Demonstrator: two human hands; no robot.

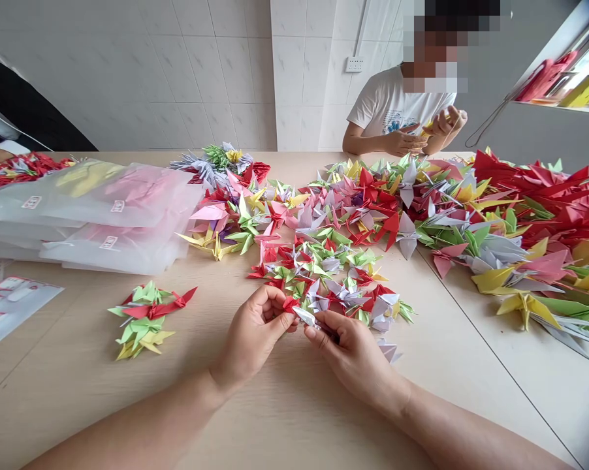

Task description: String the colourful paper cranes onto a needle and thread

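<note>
My left hand (255,333) pinches a small red folded paper piece (289,304) between thumb and fingertips. My right hand (356,359) is closed round a small silvery pointed tool (305,317), whose exact kind I cannot make out. The tool's tip touches or nearly touches the red paper. Just beyond both hands lies a cluster of small paper cranes (324,267) in green, red and lilac. On the left, a short row of paper cranes (145,320) in red, green and yellow rests on the table (187,405).
Larger paper cranes (559,202) are heaped at the right, with more along the back. Translucent plastic bags (123,241) are stacked at the left beside a printed sheet (20,303). Across the table a person (387,111) in a white shirt handles something yellow.
</note>
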